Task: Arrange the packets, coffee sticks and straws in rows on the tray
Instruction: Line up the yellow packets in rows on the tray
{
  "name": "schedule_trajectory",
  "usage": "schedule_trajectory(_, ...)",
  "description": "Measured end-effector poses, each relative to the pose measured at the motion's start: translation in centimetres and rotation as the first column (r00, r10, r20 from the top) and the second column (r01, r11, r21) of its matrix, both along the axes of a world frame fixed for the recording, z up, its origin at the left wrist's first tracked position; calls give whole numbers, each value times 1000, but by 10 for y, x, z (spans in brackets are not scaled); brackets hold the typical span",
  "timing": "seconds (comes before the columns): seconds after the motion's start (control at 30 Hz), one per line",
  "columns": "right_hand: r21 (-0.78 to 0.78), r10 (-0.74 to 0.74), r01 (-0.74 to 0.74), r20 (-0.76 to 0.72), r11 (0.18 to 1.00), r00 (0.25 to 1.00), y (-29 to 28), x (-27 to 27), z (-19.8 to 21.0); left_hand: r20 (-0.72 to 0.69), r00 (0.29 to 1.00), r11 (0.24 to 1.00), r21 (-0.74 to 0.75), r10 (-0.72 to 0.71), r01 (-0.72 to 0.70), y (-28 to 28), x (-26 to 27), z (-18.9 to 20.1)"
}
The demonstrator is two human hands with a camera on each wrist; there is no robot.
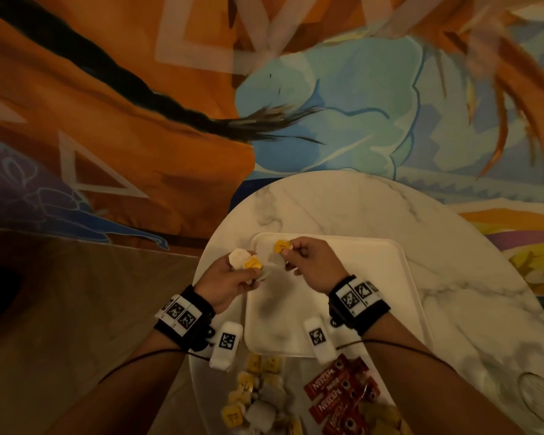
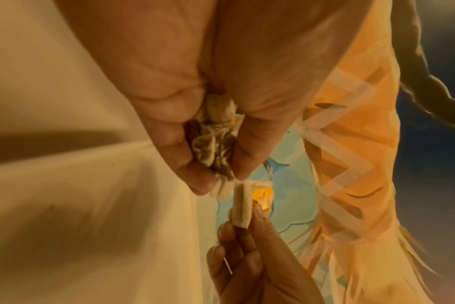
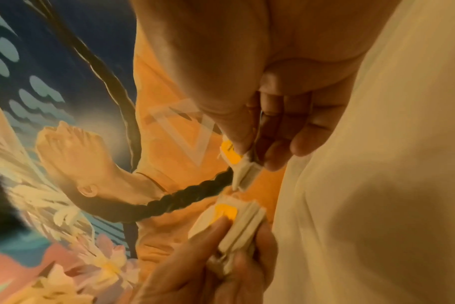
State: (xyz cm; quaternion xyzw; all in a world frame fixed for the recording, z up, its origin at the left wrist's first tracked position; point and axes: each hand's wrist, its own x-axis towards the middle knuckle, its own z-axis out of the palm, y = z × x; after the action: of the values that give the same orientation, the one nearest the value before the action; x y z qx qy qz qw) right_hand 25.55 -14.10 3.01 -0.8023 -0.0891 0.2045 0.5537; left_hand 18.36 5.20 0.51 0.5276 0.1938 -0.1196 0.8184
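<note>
A white tray (image 1: 374, 277) lies on the round marble table (image 1: 453, 262). My left hand (image 1: 233, 277) grips a small bundle of white and yellow packets (image 1: 245, 259) over the tray's left rim; in the left wrist view the bundle (image 2: 213, 144) is bunched between thumb and fingers. My right hand (image 1: 308, 262) pinches a single yellow-and-white packet (image 1: 282, 247) above the tray's far left corner, seen in the right wrist view as a packet (image 3: 243, 170) at my fingertips. The two hands are close together but apart. No straws are visible.
A loose pile of yellow and white packets (image 1: 255, 400) lies on the table near me. Red Nescafe coffee sticks (image 1: 336, 394) lie to its right. A glass coaster or lid (image 1: 537, 394) sits at the table's right edge. A painted mural fills the background.
</note>
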Motion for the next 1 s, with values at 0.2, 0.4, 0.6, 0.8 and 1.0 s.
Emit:
schedule_trajectory(0.2, -293, 68, -27, 130, 956, 989, 29, 57, -25, -35, 999, 994, 102, 36, -32, 20, 25, -8)
schedule_trajectory(0.4, -469, 107, -38, 121, 882, 987, 53, 67, -50, -45, 998, 997, 68, 33, -30, 29, 39, -17)
schedule_trajectory(0.6, -513, 97, -5, 153, 859, 983, 62, 69, -55, -73, 997, 1000, -6, 29, -30, 29, 43, -18)
schedule_trajectory(0.8, -542, 92, 4, 150, 841, 984, 65, 70, -55, -42, 999, 999, 6, -32, 32, 28, 43, -15)
schedule_trajectory(1.0, -473, 0, 63, 133, 879, 991, 60, 66, -50, -32, 997, 994, 85, -67, 69, 28, 42, -11)
